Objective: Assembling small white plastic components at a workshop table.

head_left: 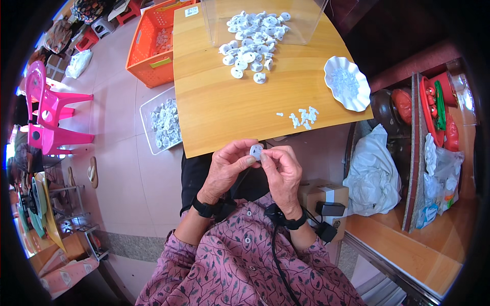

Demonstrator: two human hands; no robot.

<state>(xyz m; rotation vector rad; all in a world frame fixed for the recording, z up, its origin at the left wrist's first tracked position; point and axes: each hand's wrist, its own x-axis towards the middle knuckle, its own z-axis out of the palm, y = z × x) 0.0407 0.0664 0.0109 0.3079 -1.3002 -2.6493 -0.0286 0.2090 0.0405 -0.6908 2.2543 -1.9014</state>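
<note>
Just off the near edge of the wooden table [219, 117], my left hand [227, 166] pinches a small round white plastic part [255, 151] between thumb and fingers. My right hand [283, 171] is closed in a pinch against the part's right side. Whatever lies between its fingertips is too small or hidden to tell. Several tiny white plastic pieces [306, 118] are scattered near the table's front edge, beyond my right hand. Farther back, round white plastic parts [247, 56] like the held one lie in a loose pile.
A clear plastic box [311, 25] stands around the pile's far part. A scalloped white dish [363, 104] holds small clear pieces at the table's right. Left of the table are an orange crate [148, 76] and a clear bin [148, 125] of parts. A cardboard box [311, 191] stands right of my lap.
</note>
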